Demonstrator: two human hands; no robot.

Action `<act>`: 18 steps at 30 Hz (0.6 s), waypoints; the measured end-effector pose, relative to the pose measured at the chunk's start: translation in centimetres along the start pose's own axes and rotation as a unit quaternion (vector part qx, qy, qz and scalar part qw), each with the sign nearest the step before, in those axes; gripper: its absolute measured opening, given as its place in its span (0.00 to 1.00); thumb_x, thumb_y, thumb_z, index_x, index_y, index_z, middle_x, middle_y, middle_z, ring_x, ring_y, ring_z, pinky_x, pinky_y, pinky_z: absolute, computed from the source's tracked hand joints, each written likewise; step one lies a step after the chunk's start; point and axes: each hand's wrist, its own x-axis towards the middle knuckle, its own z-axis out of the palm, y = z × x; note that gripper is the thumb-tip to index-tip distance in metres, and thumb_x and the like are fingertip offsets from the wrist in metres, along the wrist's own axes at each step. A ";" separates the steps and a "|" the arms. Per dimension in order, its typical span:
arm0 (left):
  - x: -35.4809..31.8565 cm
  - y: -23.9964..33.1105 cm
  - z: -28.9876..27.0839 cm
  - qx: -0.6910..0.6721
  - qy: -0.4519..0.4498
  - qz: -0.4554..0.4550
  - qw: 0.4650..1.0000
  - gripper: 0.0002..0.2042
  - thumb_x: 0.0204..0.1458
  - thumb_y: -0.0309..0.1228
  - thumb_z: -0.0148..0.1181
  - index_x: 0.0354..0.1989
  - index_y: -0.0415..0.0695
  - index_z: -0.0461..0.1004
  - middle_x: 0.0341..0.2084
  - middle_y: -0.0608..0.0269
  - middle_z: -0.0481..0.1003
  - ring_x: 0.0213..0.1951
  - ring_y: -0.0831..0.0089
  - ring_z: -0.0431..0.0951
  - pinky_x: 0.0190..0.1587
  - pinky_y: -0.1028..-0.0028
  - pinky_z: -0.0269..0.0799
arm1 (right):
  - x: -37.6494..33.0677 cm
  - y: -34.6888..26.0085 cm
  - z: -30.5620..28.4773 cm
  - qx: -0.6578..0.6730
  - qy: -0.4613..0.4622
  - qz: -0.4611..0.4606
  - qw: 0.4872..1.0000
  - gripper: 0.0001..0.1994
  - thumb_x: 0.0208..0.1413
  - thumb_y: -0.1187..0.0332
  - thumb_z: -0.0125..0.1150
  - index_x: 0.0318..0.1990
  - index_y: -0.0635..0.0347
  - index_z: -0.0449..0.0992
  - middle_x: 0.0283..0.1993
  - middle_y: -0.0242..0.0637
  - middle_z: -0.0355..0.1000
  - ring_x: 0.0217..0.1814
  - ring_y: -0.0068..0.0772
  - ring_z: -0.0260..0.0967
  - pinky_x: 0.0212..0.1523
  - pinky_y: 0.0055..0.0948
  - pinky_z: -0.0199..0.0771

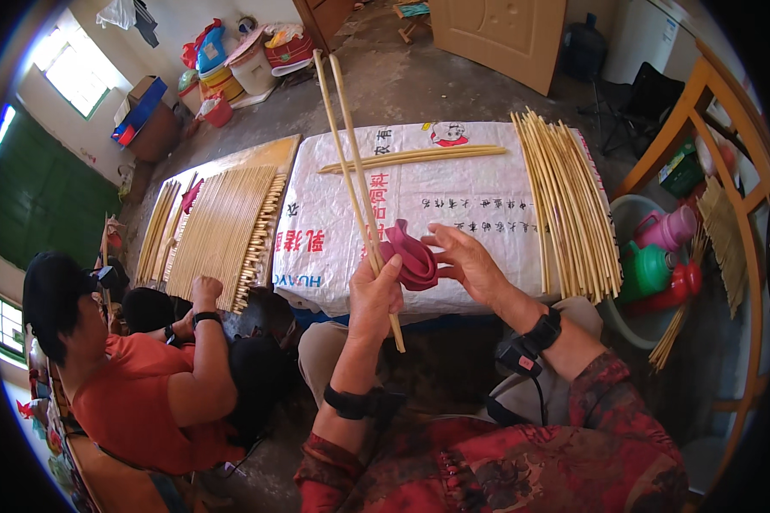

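Note:
My left hand (373,295) grips two long pale bamboo sticks (347,162) near their lower ends; they slant up and away over the table. My right hand (464,259) holds a dark red strip of cloth (411,256) that loops against the sticks just above my left thumb. Both hands hover over the near edge of a low table covered with a white printed sack (453,201). A small bunch of sticks (415,156) lies crosswise at the far side. A thick pile of sticks (569,201) lies along the right side.
A person in an orange shirt (128,393) sits at my left, a hand (204,291) at a board carrying a mat of bound sticks (222,231). Plastic jugs in a basin (659,261) and a wooden chair frame (736,171) stand on the right. Boxes and bags lie at the back.

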 end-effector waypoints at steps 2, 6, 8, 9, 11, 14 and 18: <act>0.2 -0.3 -0.3 -0.004 0.007 0.013 1.000 0.04 0.50 0.30 0.52 0.31 0.44 0.65 0.11 0.76 0.57 0.09 0.88 0.52 0.09 0.85 0.47 | -0.3 0.3 0.6 0.001 -0.072 0.022 0.997 0.30 0.49 0.52 0.53 0.53 0.65 0.57 0.45 0.37 0.63 0.44 0.27 0.63 0.41 0.25 0.68; 0.2 -0.2 0.0 0.020 -0.005 0.011 1.000 0.05 0.50 0.30 0.51 0.32 0.44 0.65 0.12 0.76 0.57 0.09 0.88 0.52 0.09 0.85 0.47 | -0.6 1.3 1.2 -0.028 -0.135 0.008 0.990 0.26 0.47 0.63 0.58 0.51 0.65 0.59 0.44 0.35 0.63 0.44 0.22 0.63 0.42 0.23 0.67; 0.3 -0.4 0.0 -0.030 -0.008 0.008 0.999 0.06 0.50 0.31 0.51 0.33 0.44 0.65 0.12 0.75 0.57 0.09 0.88 0.52 0.09 0.85 0.47 | -0.5 1.6 1.1 -0.073 -0.135 -0.028 0.988 0.25 0.47 0.65 0.58 0.51 0.65 0.59 0.44 0.35 0.64 0.43 0.22 0.63 0.43 0.23 0.67; 0.3 -0.4 0.1 -0.030 -0.010 0.008 0.999 0.06 0.50 0.31 0.51 0.33 0.44 0.65 0.12 0.75 0.57 0.09 0.88 0.52 0.09 0.85 0.47 | -0.4 1.7 0.8 -0.047 -0.118 -0.017 0.992 0.22 0.48 0.66 0.56 0.50 0.66 0.60 0.44 0.35 0.64 0.43 0.23 0.63 0.44 0.24 0.66; 0.3 -0.2 0.2 -0.026 -0.004 0.008 1.000 0.06 0.50 0.30 0.50 0.34 0.44 0.65 0.12 0.75 0.57 0.09 0.88 0.51 0.09 0.85 0.47 | -0.2 1.9 0.4 -0.021 -0.099 -0.006 0.995 0.20 0.49 0.67 0.54 0.49 0.66 0.61 0.44 0.36 0.64 0.44 0.24 0.64 0.44 0.25 0.66; 0.1 -0.2 0.1 -0.015 -0.002 0.023 1.000 0.05 0.51 0.29 0.50 0.34 0.43 0.64 0.11 0.75 0.57 0.08 0.88 0.51 0.09 0.85 0.47 | 0.2 1.8 -0.7 0.144 0.008 0.030 0.989 0.15 0.53 0.68 0.47 0.47 0.64 0.63 0.45 0.38 0.66 0.46 0.31 0.65 0.47 0.31 0.66; -0.5 -1.9 -0.4 -0.008 0.018 0.020 1.000 0.04 0.51 0.29 0.49 0.33 0.43 0.64 0.10 0.74 0.56 0.08 0.87 0.52 0.09 0.85 0.47 | 0.5 0.6 -1.1 0.248 0.024 -0.026 0.968 0.15 0.53 0.67 0.45 0.47 0.63 0.63 0.46 0.38 0.66 0.48 0.32 0.64 0.47 0.33 0.66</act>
